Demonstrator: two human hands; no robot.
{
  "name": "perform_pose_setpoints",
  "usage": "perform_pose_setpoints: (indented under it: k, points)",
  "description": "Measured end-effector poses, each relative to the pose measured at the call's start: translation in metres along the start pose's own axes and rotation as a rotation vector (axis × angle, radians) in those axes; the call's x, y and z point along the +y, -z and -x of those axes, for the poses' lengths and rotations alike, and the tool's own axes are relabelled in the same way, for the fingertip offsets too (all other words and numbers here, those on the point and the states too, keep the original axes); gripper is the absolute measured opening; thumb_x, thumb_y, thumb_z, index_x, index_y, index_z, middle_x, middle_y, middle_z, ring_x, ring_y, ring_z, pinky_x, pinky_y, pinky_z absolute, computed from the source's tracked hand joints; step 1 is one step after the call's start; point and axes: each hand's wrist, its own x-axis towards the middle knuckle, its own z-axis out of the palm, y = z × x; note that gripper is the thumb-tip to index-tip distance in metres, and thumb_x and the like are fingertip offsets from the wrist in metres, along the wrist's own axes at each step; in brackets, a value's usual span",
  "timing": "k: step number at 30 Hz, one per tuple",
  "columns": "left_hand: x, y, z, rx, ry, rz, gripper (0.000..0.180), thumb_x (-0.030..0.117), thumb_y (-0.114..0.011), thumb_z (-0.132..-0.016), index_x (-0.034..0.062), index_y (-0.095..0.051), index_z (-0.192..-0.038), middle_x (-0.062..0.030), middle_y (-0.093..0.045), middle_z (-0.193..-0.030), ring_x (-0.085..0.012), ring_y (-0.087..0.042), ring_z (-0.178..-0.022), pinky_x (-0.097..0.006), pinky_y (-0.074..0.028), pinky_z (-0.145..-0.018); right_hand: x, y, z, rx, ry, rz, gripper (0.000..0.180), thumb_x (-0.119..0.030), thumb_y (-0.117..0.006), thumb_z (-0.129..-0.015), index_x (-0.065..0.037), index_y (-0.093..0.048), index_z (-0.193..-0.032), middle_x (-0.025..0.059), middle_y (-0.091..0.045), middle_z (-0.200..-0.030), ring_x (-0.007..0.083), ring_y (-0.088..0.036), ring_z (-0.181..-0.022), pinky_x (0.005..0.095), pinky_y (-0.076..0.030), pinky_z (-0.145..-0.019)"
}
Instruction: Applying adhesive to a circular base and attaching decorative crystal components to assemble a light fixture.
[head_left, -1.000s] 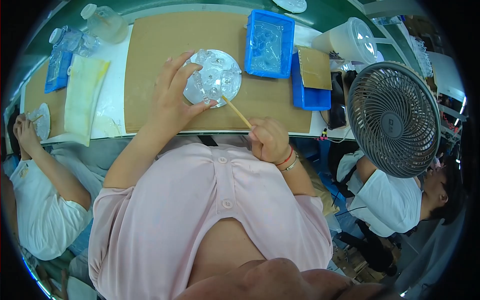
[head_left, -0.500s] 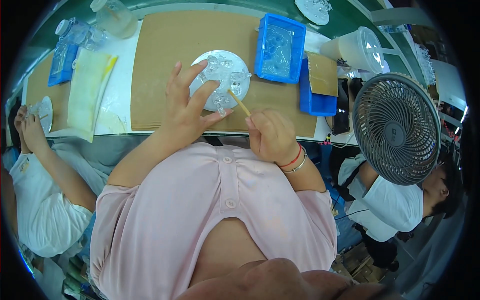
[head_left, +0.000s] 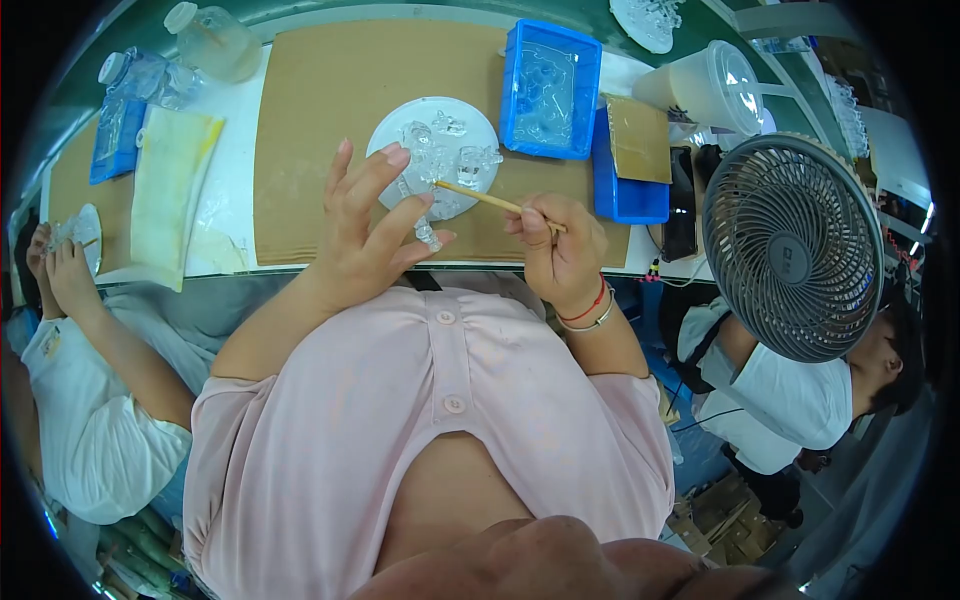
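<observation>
Between the thumb and index finger of my left hand (head_left: 362,225) is a small clear plastic piece (head_left: 427,234), at the plate's near edge; the other fingers are spread. My right hand (head_left: 562,248) pinches a thin wooden stick (head_left: 485,197). The stick's far tip reaches over the round white plate (head_left: 484,122), close to the clear parts there. Several transparent moulded pieces (head_left: 470,160) lie on that plate, which rests on a brown cardboard sheet (head_left: 310,110). Their exact shapes are hard to make out.
A blue bin (head_left: 508,130) holding clear material stands beyond the plate. Right of it are another blue bin (head_left: 630,215) with cardboard on top, a plastic tub (head_left: 705,90) and a fan (head_left: 790,250). Bottles (head_left: 215,45) and a yellowish pad (head_left: 172,190) lie left. People sit on both sides.
My right hand has moved slightly right, and the stick now lies flatter, its tip further left over the plate. My left hand still holds the clear piece, slightly further left and lower.
</observation>
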Motion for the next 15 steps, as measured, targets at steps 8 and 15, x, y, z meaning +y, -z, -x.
perform_pose_setpoints:
  k: [8, 15]
  points:
    - [0.0, -0.003, -0.001, 0.033, 0.039, 0.022, 0.057, 0.023, -0.087, -0.062, 0.0137, -0.055, -0.109, -0.0132, -0.043, -0.129, -0.0312, -0.046, -0.12, -0.054, -0.027, -0.108, -0.015, 0.004, -0.001, -0.067, 0.194, 0.17, 0.011, 0.001, -0.061, -0.085, 0.001, -0.054, -0.093, 0.0163, -0.064, -0.078, 0.0315, -0.063, -0.064, 0.0341, -0.05, -0.056]
    - [-0.005, -0.01, -0.003, 0.045, 0.384, 0.174, 0.073, 0.023, -0.09, -0.054, 0.0135, -0.051, -0.115, -0.0149, -0.039, -0.131, -0.0357, -0.039, -0.123, -0.054, -0.03, -0.106, 0.0, 0.005, 0.023, -0.053, -0.07, 0.127, 0.005, -0.005, -0.054, -0.093, 0.0, -0.052, -0.094, 0.015, -0.065, -0.081, 0.0208, -0.064, -0.065, 0.0286, -0.051, -0.057]
